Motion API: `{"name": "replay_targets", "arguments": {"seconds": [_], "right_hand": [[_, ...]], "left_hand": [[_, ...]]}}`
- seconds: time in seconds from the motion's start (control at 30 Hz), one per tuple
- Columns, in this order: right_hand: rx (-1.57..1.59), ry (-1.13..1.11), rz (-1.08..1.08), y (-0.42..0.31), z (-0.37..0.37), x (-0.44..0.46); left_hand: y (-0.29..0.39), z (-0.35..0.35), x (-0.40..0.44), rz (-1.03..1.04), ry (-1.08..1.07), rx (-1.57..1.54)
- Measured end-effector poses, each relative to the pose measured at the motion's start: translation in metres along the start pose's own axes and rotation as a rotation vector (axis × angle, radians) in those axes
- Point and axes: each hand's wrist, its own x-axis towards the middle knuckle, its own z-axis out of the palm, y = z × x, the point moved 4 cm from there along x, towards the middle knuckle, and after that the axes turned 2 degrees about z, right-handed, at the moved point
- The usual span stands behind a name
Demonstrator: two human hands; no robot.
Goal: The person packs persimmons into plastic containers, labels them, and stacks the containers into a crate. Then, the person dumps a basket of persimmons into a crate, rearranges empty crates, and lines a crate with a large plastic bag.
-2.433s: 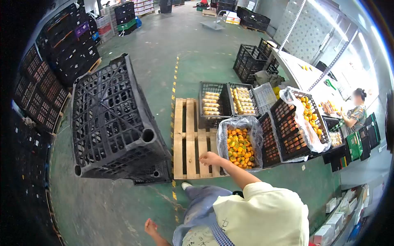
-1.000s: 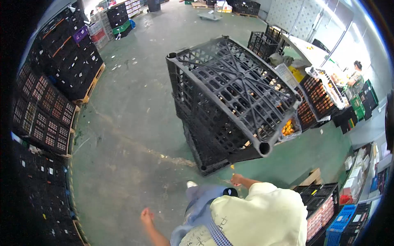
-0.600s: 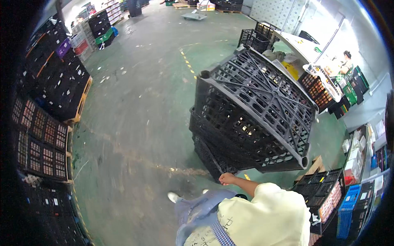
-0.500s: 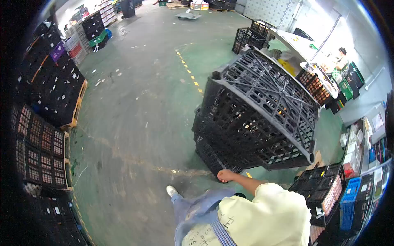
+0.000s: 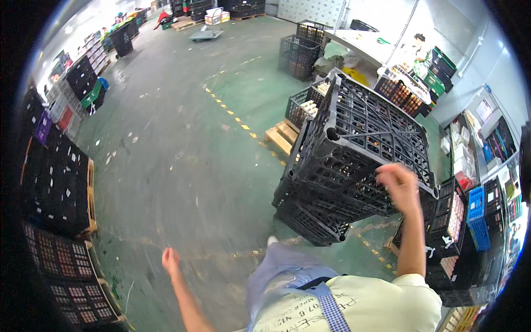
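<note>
A stack of black plastic crates (image 5: pixel 310 182) stands in front of me on the right, its ribbed lattice face turned up. Below it, a lower black crate (image 5: pixel 312 224) sits near the floor at a tilt. My right hand (image 5: pixel 399 185) is raised by the near side of the stack, blurred, with fingers bent; whether it touches the crate is unclear. Over bare floor at the left, my left hand (image 5: pixel 170 259) hangs away from the crates, fingers curled and nothing visible in them.
Behind the stack, a crate of pale items (image 5: pixel 303 108) stands by a wooden pallet (image 5: pixel 283 135). Stacked black crates (image 5: pixel 58 182) on pallets line the left. A person (image 5: pixel 420 52) is by the white table (image 5: pixel 365 47). A blue crate (image 5: pixel 477 216) is at right.
My right hand has risen from the stack's lower edge to its upper near side. My left hand has come into view. The view has shifted, showing the pallet and pale-item crate behind the stack.
</note>
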Motion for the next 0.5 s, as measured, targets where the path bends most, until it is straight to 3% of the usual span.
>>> {"name": "replay_targets", "arguments": {"seconds": [0.03,0.07,0.17,0.2,0.23,0.3,0.33,0.4,0.5], "right_hand": [[-0.125,0.207,-0.130,0.001,-0.028,0.015],[-0.032,0.278,0.007,0.028,-0.054,0.033],[-0.592,0.444,-0.082,0.097,-0.136,0.075],[-0.810,0.486,-0.100,0.131,-0.159,0.081],[-0.841,0.470,0.037,0.163,-0.176,0.088],[-0.890,0.432,0.313,0.224,-0.200,0.098],[-0.785,0.296,0.458,0.260,-0.209,0.103],[-0.337,0.079,0.823,0.249,-0.188,0.111],[-0.330,0.119,0.536,0.297,-0.183,0.113]], "left_hand": [[0.060,0.086,0.010,-0.047,0.107,0.055],[0.086,0.151,0.029,0.008,0.017,0.007],[0.158,0.343,0.032,0.076,-0.330,0.236],[0.181,0.400,0.017,0.081,-0.431,0.175],[0.204,0.451,0.007,0.143,-0.545,0.268],[0.245,0.539,-0.017,0.264,-0.771,0.167],[0.265,0.575,-0.033,0.304,-0.877,0.182],[0.277,0.641,-0.046,0.330,-1.046,0.100],[0.285,0.708,-0.071,0.351,-1.198,0.065]]}}
